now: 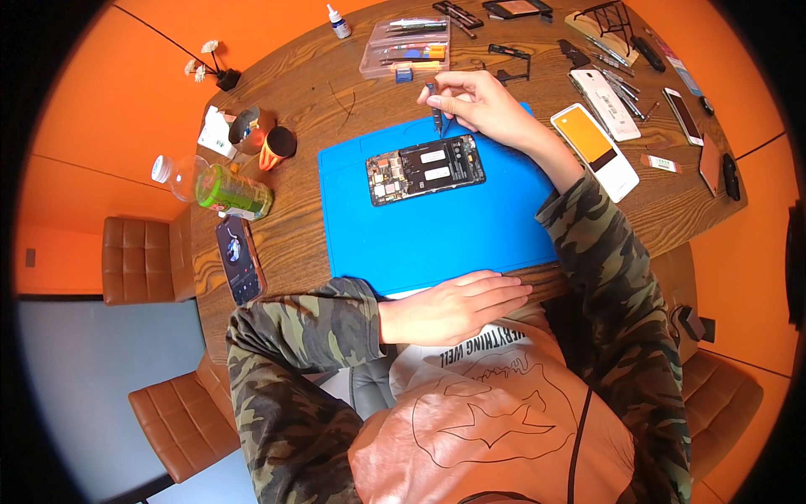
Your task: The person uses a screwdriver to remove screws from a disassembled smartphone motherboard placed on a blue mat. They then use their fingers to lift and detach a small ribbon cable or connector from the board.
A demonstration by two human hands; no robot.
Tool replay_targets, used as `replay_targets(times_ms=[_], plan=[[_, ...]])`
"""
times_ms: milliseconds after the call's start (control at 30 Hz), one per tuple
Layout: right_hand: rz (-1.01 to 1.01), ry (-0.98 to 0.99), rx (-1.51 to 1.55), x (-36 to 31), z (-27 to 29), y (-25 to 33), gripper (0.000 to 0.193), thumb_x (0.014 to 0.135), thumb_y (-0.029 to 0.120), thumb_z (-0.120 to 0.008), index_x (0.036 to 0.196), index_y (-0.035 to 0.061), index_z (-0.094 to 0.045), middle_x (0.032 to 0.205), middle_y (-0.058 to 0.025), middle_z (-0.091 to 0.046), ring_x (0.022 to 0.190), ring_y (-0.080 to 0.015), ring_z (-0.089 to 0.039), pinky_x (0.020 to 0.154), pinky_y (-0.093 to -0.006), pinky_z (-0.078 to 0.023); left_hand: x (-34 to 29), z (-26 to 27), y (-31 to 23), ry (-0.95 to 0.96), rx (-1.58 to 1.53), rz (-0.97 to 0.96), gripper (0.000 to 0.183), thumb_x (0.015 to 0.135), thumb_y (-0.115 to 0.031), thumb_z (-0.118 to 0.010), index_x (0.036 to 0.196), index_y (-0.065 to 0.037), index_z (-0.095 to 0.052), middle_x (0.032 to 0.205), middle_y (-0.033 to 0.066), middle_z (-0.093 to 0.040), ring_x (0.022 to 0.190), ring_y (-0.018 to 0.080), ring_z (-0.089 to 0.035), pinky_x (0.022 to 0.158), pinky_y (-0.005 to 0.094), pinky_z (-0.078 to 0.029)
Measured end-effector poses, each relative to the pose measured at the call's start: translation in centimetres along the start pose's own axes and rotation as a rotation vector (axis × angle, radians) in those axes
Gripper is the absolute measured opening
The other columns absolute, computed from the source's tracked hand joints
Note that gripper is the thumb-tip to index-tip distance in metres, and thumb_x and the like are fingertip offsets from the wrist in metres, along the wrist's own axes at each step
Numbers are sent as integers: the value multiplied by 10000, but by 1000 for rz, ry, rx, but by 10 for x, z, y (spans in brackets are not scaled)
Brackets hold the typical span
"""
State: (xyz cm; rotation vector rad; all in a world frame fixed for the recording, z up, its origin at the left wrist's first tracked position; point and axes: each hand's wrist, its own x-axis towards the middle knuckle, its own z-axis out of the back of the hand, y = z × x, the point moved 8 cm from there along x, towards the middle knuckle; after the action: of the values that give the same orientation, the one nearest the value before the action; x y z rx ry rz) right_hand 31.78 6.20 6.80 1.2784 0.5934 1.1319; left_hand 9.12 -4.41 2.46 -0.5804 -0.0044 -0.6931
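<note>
On a blue mat [420,244] lies an opened smartphone [426,170], its circuit board showing at the left end and its dark battery area in the middle. My right hand [483,105] is closed around a slim dark screwdriver [436,109], held upright just beyond the phone's far edge. The tip points down at the mat; whether it touches is too small to tell. My left hand [457,309] rests flat at the mat's near edge, fingers stretched out and holding nothing.
A lit phone [240,259], a green-labelled bottle [233,193] and a cup with orange-handled tools [277,147] stand left. Behind the mat are a clear toolbox [405,46] and a small dropper bottle [338,23]. A phone with a yellow panel [583,139] and several tools lie right.
</note>
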Motion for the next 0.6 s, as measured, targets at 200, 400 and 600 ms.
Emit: replay_targets(times_ms=[200,400,600], plan=[[94,-152,-145,1,5,-5,287,917,276,-787,916,17,-664,688,7,-623,655,-74,-582,612,-271,-459,0,0,0,-3,-12,3,644,871,-60,-564,1499,23,-446,1590,169,-410,1477,288,-394,1228,445,-311],[135,-368,-51,-2,29,-7,252,1002,277,-684,1057,35,-644,675,-11,-616,641,-70,-574,598,-265,-455,0,1,0,-12,-9,-5,645,867,-60,-562,1496,28,-446,1588,176,-410,1477,291,-393,1227,446,-311],[139,-352,-108,-5,31,-7,252,1046,273,-609,1112,31,-632,696,-30,-623,646,-99,-586,599,-294,-464,1,1,0,-13,-13,-11,651,868,-63,-560,1500,30,-438,1592,180,-402,1479,293,-391,1229,447,-308]])
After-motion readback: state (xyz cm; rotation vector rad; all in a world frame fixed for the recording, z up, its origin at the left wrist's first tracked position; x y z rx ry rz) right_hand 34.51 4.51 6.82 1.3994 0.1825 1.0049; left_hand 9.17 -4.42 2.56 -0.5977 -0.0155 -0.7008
